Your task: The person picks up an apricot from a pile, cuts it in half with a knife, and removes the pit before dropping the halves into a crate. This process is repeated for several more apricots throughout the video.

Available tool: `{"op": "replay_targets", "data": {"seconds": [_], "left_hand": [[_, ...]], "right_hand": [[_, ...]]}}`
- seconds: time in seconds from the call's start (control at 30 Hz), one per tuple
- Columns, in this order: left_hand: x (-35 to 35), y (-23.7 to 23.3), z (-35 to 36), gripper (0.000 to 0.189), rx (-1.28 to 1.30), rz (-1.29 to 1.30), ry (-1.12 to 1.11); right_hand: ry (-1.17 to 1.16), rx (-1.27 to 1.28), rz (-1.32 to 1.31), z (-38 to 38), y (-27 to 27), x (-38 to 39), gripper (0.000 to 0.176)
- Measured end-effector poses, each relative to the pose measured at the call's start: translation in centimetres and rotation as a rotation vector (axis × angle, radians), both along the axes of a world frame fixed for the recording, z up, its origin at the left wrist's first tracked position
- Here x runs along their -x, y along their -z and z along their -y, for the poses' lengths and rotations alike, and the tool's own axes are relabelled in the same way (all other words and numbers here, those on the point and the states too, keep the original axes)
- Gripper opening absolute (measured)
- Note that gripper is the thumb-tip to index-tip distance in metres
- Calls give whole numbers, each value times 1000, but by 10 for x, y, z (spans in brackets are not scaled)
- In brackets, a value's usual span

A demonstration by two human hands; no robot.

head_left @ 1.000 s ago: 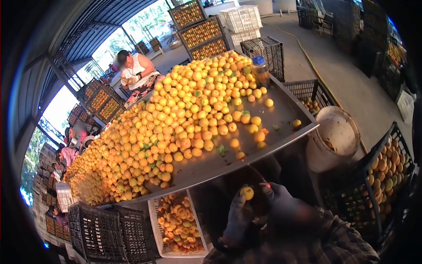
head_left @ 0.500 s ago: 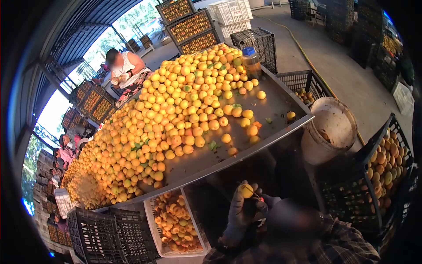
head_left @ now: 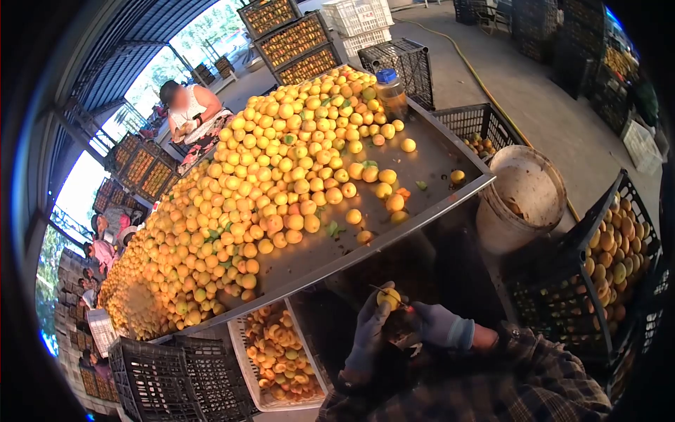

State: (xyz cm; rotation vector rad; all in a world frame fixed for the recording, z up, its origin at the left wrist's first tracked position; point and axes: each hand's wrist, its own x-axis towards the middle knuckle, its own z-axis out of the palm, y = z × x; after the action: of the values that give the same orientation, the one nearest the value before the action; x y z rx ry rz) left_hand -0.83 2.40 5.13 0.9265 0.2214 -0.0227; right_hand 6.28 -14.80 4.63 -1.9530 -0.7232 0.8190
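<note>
My gloved left hand (head_left: pixel 367 329) holds a yellow apricot (head_left: pixel 388 297) in its fingertips, below the table's front edge. My gloved right hand (head_left: pixel 437 326) is closed around a small red-handled tool (head_left: pixel 409 308) with a thin metal end. That thin end reaches the apricot, and a dark curved tip shows on the fruit's far side. A white crate (head_left: pixel 315 371) of halved apricots stands left of my hands. Above them, a large heap of whole apricots (head_left: pixel 260 179) covers much of the metal table (head_left: pixel 295 271).
A dirty white bucket (head_left: pixel 493 224) stands right of the table, near a black crate of fruit (head_left: pixel 598 299). Black crates (head_left: pixel 151 376) sit at lower left. A blue-lidded jar (head_left: pixel 391 95) rests on the table's far corner. Across the heap, a person (head_left: pixel 197 112) handles fruit.
My right hand has turned and drawn out to the right, so its glove and wrist now show. The apricot stays in my left hand. The whole view has shifted slightly.
</note>
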Motion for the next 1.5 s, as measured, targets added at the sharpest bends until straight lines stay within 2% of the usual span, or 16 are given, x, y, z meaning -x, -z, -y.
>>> {"op": "replay_targets", "data": {"seconds": [0.03,0.1,0.23,0.3,0.47,0.57,0.67,0.77,0.83,0.93,1.0,1.07,1.27,1.4,1.47,1.5], "left_hand": [[-1,7,2,46,0,2,-1],[-4,18,14,47,626,127,-35],[-3,10,34,47,543,-85,-143],[-1,10,28,46,512,-68,-128],[1,15,11,42,375,-67,-109],[0,23,19,38,376,-51,-120],[0,36,23,41,602,-102,-118],[0,28,21,39,466,-95,-138],[-2,20,11,37,12,-60,-67],[-1,3,18,35,116,-63,-188],[-5,21,17,35,311,-50,-175],[-1,35,24,35,505,-41,-163],[-6,25,17,35,-51,-76,-124],[-6,17,20,34,-28,-75,-182],[-4,35,26,37,524,-181,-197],[-2,41,27,37,525,-182,-202]], "right_hand": [[-1,0,2,-1,1,4,41],[9,87,-49,-4,-8,13,39],[-15,113,117,-6,-9,11,37],[117,7,-175,-4,-13,8,37],[64,-6,-64,-1,-4,4,35],[67,54,-38,-1,4,10,40],[99,97,-2,-1,1,10,41],[106,43,-123,2,10,4,40],[97,-53,-220,2,27,5,38],[164,-157,-400,1,33,11,33],[99,85,-73,0,14,17,32],[61,80,-18,-1,18,14,32],[150,6,-100,-1,28,2,33],[156,-58,30,-4,34,13,36],[160,19,-28,-7,28,15,36],[173,99,-86,-8,26,17,37]]}}
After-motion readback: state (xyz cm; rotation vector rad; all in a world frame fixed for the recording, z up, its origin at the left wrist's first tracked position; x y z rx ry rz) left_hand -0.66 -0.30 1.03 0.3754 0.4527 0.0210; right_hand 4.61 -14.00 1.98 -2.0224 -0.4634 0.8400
